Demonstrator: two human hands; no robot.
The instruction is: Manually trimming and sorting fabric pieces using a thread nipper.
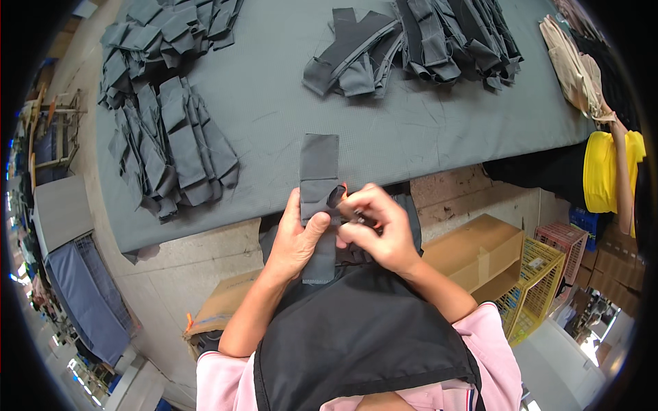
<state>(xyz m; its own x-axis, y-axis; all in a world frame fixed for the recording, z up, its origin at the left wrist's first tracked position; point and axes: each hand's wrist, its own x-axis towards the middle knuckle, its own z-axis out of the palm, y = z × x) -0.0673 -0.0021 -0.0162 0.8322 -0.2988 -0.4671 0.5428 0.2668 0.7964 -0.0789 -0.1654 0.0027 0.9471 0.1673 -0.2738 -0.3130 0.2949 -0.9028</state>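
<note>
— Two hands at work over one grey fabric strip (319, 179), close in above a black apron (356, 335) and pink sleeves (219, 383).

— Grip on the left?

— Left hand (296, 241) clamped on the strip, thumb pressed across its front, fingers behind. Lower end hanging down past the palm, upper end lying on the table edge.

— And the right?

— Right hand (379, 229) pinched shut on a small tool (359, 218), partly hidden by the fingers, held against the strip's folded edge just beside the left thumb. Kind of tool hard to tell.

— Below the hands?

— Brown cardboard boxes (473, 253) on the floor, a yellow wire basket (531, 288) and a pink crate (565, 240) off to the right.

— Further out?

— Grey-covered table (274, 103) carrying three heaps of similar dark grey pieces: one fanned pile (175, 147) at left, another pile (164, 27) at the far left corner, a longer heap (425, 41) along the far edge.

— Anybody else?

— Another person's arm (622, 171) at the right rim, beside a yellow garment (603, 171), with beige cloth (572, 61) lying near the table's far right corner.
</note>
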